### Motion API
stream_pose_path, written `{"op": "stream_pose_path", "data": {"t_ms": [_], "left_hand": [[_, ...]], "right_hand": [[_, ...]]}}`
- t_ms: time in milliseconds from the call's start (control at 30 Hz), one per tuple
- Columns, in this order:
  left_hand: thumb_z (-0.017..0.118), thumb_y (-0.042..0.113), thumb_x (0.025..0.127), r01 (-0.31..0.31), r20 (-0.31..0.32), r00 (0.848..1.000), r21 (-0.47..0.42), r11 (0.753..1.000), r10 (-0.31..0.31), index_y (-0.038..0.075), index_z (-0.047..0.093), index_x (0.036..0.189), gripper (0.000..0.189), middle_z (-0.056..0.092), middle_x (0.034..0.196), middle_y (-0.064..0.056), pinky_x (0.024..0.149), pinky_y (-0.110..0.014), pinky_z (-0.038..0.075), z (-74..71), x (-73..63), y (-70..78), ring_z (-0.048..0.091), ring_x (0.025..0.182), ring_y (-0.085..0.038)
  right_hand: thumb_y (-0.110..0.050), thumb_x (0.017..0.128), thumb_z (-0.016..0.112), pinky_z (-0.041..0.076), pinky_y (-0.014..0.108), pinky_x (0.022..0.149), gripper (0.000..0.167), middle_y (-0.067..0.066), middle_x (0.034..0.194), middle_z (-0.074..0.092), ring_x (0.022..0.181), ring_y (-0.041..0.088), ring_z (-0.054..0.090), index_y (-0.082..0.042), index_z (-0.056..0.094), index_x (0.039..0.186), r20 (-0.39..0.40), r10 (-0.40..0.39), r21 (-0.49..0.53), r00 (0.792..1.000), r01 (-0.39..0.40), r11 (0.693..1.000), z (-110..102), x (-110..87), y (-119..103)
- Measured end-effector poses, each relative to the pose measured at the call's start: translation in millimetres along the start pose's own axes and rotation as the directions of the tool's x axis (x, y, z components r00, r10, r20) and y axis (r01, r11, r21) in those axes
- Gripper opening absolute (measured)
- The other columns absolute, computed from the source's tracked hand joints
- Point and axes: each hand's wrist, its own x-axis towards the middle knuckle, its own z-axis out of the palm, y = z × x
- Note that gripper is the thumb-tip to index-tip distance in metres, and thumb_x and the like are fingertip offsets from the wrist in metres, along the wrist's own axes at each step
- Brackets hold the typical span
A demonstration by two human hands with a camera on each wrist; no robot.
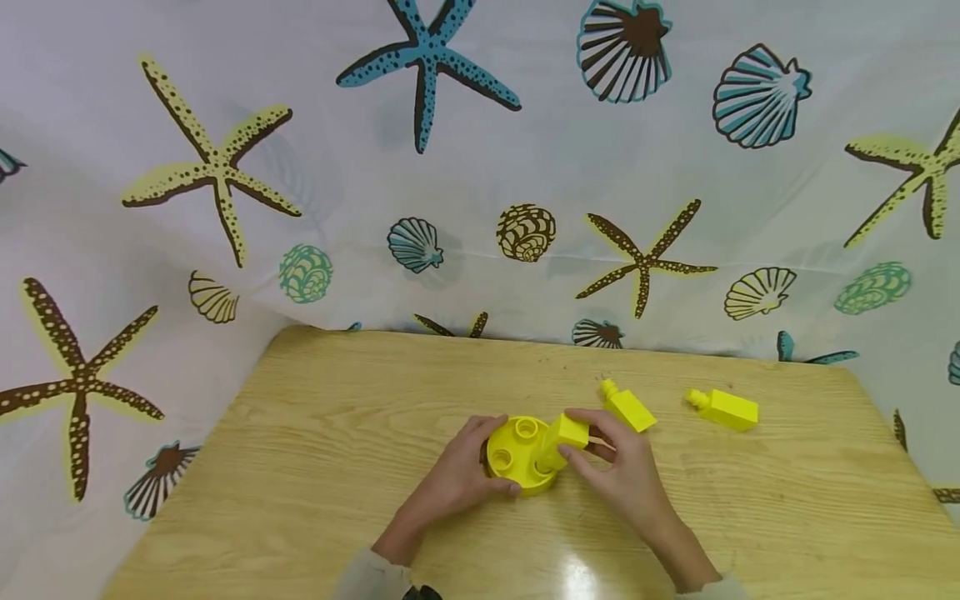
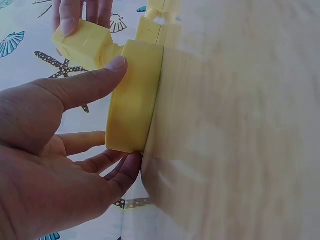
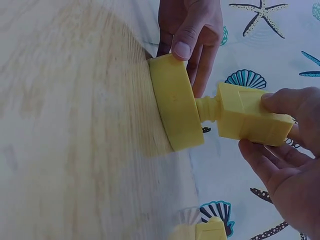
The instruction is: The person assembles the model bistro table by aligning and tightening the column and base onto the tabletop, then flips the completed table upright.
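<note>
A round yellow base (image 1: 517, 444) lies flat on the wooden table, with two raised ring sockets showing on top. My left hand (image 1: 459, 477) grips its rim from the left, thumb at the near side and fingers round the far side. Between thumb and fingers, my right hand (image 1: 628, 468) pinches a square yellow peg (image 3: 245, 112). The peg stands slightly tilted, its narrow ridged neck (image 3: 207, 109) meeting the base at the right side. In the left wrist view, the left thumb presses on the edge of the base (image 2: 134, 100).
Two more square yellow pegs with ridged ends lie on the table (image 1: 360, 517): one peg (image 1: 630, 408) just beyond my right hand, another peg (image 1: 731, 410) farther right. A white cloth (image 1: 480, 167) printed with shells and starfish hangs behind the table.
</note>
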Motion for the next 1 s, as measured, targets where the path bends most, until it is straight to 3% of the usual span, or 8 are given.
{"op": "stream_pose_path", "data": {"t_ms": [267,467,667,833,1000], "left_hand": [[0.091,0.017,0.08,-0.018,0.003,1.0,-0.036,0.999,0.018,-0.004,0.044,0.152,0.089,0.048,0.143,-0.02,0.113,-0.051,0.044,-0.3,-0.2,1.1,0.051,0.13,-0.035],[0.09,0.017,0.081,-0.029,0.014,0.999,-0.046,0.999,0.03,-0.004,0.043,0.152,0.088,0.049,0.144,-0.019,0.114,-0.052,0.043,1.0,0.0,1.7,0.051,0.132,-0.035],[0.091,0.016,0.08,-0.038,0.014,0.999,-0.052,0.998,0.039,-0.004,0.044,0.152,0.088,0.048,0.144,-0.02,0.114,-0.054,0.041,1.2,-1.1,0.5,0.05,0.134,-0.037],[0.091,0.016,0.08,-0.048,0.003,0.999,-0.024,0.999,0.048,-0.004,0.044,0.151,0.088,0.049,0.144,-0.02,0.115,-0.056,0.039,1.8,0.0,1.0,0.049,0.134,-0.038],[0.091,0.014,0.079,-0.039,-0.003,0.999,-0.017,0.999,0.039,-0.004,0.045,0.151,0.088,0.05,0.144,-0.02,0.115,-0.056,0.039,3.9,2.6,2.5,0.049,0.134,-0.038]], "right_hand": [[0.007,0.091,0.073,0.058,0.03,0.093,0.044,0.004,0.13,0.064,0.121,0.027,0.063,-0.006,0.065,0.133,0.088,-0.04,-0.022,0.995,0.042,0.999,1.8,-1.8,-1.4],[0.008,0.09,0.073,0.058,0.031,0.093,0.043,0.003,0.128,0.066,0.118,0.025,0.064,-0.005,0.067,0.131,0.11,-0.047,-0.026,0.993,0.05,0.998,-1.2,-3.0,-2.1],[-0.007,0.092,0.078,0.06,0.032,0.091,0.04,0.003,0.125,0.067,0.108,0.024,0.066,-0.006,0.067,0.13,0.153,-0.015,-0.002,0.988,0.015,1.0,-4.6,-2.7,-1.2],[-0.016,0.093,0.079,0.061,0.031,0.088,0.042,0.003,0.126,0.067,0.108,0.023,0.066,-0.01,0.067,0.133,0.188,0.004,-0.018,0.982,-0.001,1.0,-7.9,-1.5,-3.1],[-0.026,0.092,0.08,0.062,0.034,0.086,0.048,-0.001,0.12,0.069,0.103,0.02,0.069,-0.009,0.067,0.134,0.208,0.002,-0.086,0.978,0.017,0.996,-12.0,-0.4,-5.2]]}}
